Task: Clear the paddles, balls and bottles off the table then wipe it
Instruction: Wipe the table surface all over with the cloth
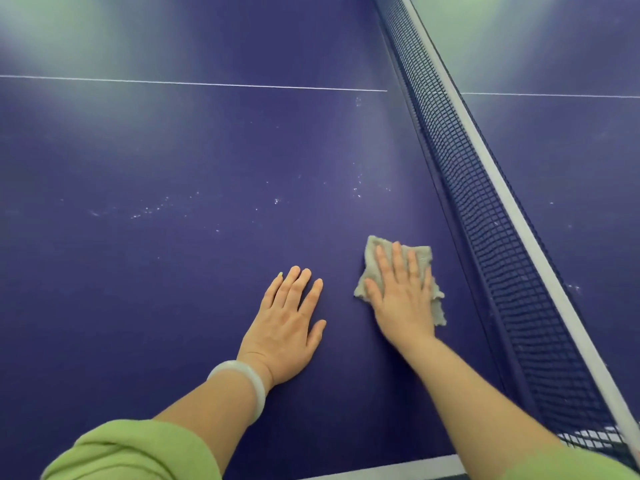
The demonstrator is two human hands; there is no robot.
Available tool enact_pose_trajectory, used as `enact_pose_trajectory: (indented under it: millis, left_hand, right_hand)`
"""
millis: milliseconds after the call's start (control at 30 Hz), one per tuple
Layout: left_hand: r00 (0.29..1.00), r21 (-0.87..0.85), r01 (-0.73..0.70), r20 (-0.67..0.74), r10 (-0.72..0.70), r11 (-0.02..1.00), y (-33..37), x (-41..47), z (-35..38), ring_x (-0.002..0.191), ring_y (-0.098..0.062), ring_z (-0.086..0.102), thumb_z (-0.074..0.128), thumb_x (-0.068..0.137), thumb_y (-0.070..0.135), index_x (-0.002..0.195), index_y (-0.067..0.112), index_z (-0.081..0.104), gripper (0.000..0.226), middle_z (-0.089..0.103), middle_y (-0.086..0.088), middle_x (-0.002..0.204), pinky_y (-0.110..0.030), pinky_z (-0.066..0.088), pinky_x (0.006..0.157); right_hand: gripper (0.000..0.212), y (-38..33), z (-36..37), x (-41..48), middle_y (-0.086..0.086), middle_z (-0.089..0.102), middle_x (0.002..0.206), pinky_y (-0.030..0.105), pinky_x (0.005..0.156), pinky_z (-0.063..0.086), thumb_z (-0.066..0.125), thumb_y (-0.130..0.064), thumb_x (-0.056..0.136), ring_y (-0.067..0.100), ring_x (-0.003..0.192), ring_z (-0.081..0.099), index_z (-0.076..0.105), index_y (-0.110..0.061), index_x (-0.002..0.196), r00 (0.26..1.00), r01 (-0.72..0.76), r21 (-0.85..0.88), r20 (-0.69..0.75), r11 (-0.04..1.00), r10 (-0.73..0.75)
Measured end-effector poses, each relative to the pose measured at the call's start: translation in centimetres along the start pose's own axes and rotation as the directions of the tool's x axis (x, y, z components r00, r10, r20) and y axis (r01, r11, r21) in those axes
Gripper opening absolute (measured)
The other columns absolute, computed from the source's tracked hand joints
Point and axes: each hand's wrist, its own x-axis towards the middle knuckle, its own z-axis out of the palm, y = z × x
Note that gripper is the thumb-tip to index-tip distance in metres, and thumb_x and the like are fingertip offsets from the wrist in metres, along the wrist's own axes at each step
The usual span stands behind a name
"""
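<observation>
Middle of the cloth (374, 251) beneath the right hand (403, 299); both net (485, 202) ends out of view.

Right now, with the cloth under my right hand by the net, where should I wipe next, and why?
Probably slide the cloth forward and left: white specks dot the table there, and your right hand presses it flat.

I logged the dark-blue table tennis table (173, 150), flecked white mid-surface; a frayed grey rag (371, 261) lay spread on it near the net (485, 202).
</observation>
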Motion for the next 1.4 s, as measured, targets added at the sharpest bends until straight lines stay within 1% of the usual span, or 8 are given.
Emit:
enact_pose_trajectory:
  millis: [133,367,533,633,833,1133,1267,1400]
  left_hand:
    - [1.0,-0.009,-0.011,-0.008,0.011,1.0,-0.1,0.0,0.1,0.151,-0.025,0.007,0.016,0.099,0.05,0.155,0.017,0.018,0.065,0.018,-0.007,0.161,-0.046,0.009,0.122]
    - [0.999,-0.032,-0.026,-0.022,0.025,0.999,-0.3,-0.2,0.1,0.151,-0.024,0.0,0.011,0.1,0.044,0.156,0.017,0.011,0.063,0.01,-0.008,0.163,-0.045,0.002,0.123]
    - [0.981,-0.269,-0.021,-0.191,-0.032,0.963,-0.7,0.0,-0.5,0.146,-0.024,0.027,0.041,0.1,0.028,0.147,0.011,0.04,0.05,0.037,-0.008,0.152,-0.041,0.016,0.12]
    - [0.955,-0.276,0.066,-0.259,-0.141,0.959,-1.6,1.9,-0.8,0.145,-0.028,0.027,0.05,0.098,0.025,0.145,0.007,0.043,0.051,0.037,-0.011,0.15,-0.043,0.016,0.121]
    - [0.955,-0.116,0.257,-0.12,-0.27,0.959,-3.6,7.7,-1.3,0.15,-0.024,-0.008,0.019,0.1,0.051,0.156,0.013,0.008,0.068,0.004,-0.009,0.162,-0.039,-0.009,0.122]
    - [0.956,-0.053,0.272,-0.097,-0.277,0.961,-4.0,8.8,-0.5,0.151,-0.022,-0.007,-0.001,0.094,0.057,0.156,0.018,0.004,0.074,0.004,-0.006,0.163,-0.042,-0.004,0.123]
    - [0.954,-0.077,0.275,-0.099,-0.282,0.958,-3.8,8.8,-0.5,0.151,-0.021,-0.006,-0.001,0.093,0.056,0.156,0.019,0.005,0.074,0.006,-0.005,0.163,-0.042,-0.002,0.123]
    - [0.952,-0.101,0.285,-0.087,-0.294,0.953,-3.8,8.8,-0.7,0.151,-0.02,-0.001,0.007,0.096,0.056,0.156,0.018,0.013,0.072,0.012,-0.005,0.162,-0.043,-0.002,0.12]
  right_hand:
    - [0.062,2.1,-0.2,0.2,0.004,-0.006,0.164,0.055,0.119,-0.002,0.016,-0.051,0.101,0.026,0.151,-0.007,-0.005,-0.028,0.156,0.97,-0.244,0.071,-0.001,0.967,0.245]
    - [0.066,-6.7,2.1,-8.8,0.01,0.014,0.163,0.059,0.117,0.014,0.022,-0.049,0.097,0.031,0.15,0.009,0.019,-0.019,0.155,0.997,-0.046,0.058,-0.054,0.997,0.05]
    - [0.066,-4.4,0.7,-2.3,0.001,-0.009,0.164,0.053,0.12,-0.003,-0.006,-0.058,0.095,0.025,0.15,-0.012,-0.009,-0.03,0.154,1.0,-0.006,-0.057,-0.023,0.998,0.005]
    - [0.066,-2.8,0.5,0.2,-0.001,-0.016,0.163,0.051,0.119,-0.01,-0.005,-0.057,0.093,0.023,0.149,-0.018,-0.017,-0.032,0.152,0.997,-0.079,-0.032,-0.019,0.996,0.079]
    - [0.066,-1.3,0.1,1.9,-0.003,-0.019,0.161,0.05,0.119,-0.014,-0.002,-0.058,0.093,0.022,0.148,-0.02,-0.019,-0.033,0.15,0.993,-0.114,0.008,-0.022,0.993,0.114]
    - [0.066,1.3,-2.6,13.0,0.003,-0.014,0.163,0.053,0.119,-0.008,0.016,-0.054,0.1,0.025,0.149,-0.016,-0.01,-0.028,0.155,0.959,-0.285,0.09,0.028,0.954,0.284]
    - [0.062,-3.2,-2.5,14.4,-0.002,-0.02,0.162,0.046,0.118,-0.017,0.014,-0.051,0.101,0.02,0.148,-0.023,-0.015,-0.031,0.153,0.998,0.058,0.073,0.028,0.996,-0.06]
    - [0.063,-1.4,-1.3,10.5,-0.016,-0.024,0.159,0.033,0.114,-0.025,0.004,-0.062,0.094,0.008,0.144,-0.028,-0.016,-0.042,0.151,0.93,0.367,0.064,0.011,0.928,-0.368]
